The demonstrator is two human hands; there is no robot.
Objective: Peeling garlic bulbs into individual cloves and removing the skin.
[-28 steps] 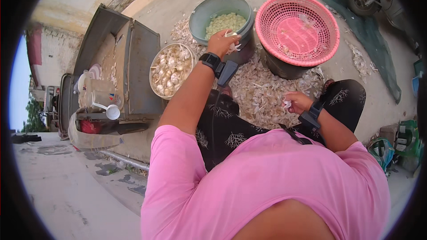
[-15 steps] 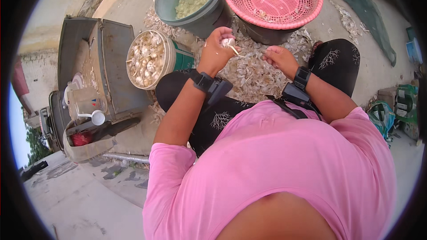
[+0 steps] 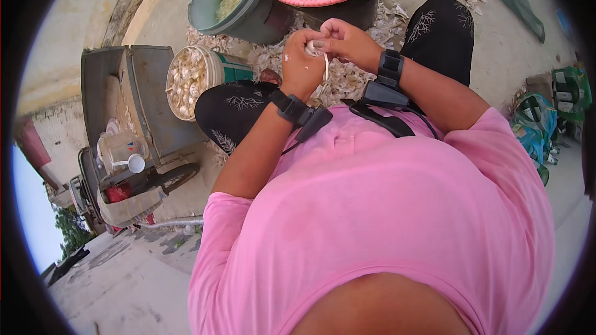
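The left hand [image 3: 302, 67] has its fingers closed round a garlic [image 3: 311, 49], whitish, rounded, partly hidden, its thin pale stalk [image 3: 326, 68] hanging above the peelings [image 3: 352, 79]. The right hand [image 3: 352, 44] touches it, fingers bent; whether gripping, I cannot tell.

Grey metal cart [image 3: 166, 102] sat left, clear plastic jug [image 3: 112, 149] and white scoop [image 3: 136, 163] at its near end, wheel [image 3: 181, 177] below. Tree [image 3: 73, 231] was farther left. Right side had dark green netting [image 3: 514, 1] up top, blue bag [image 3: 534, 125] lower.

No lettering or numbers can be read anywhere.
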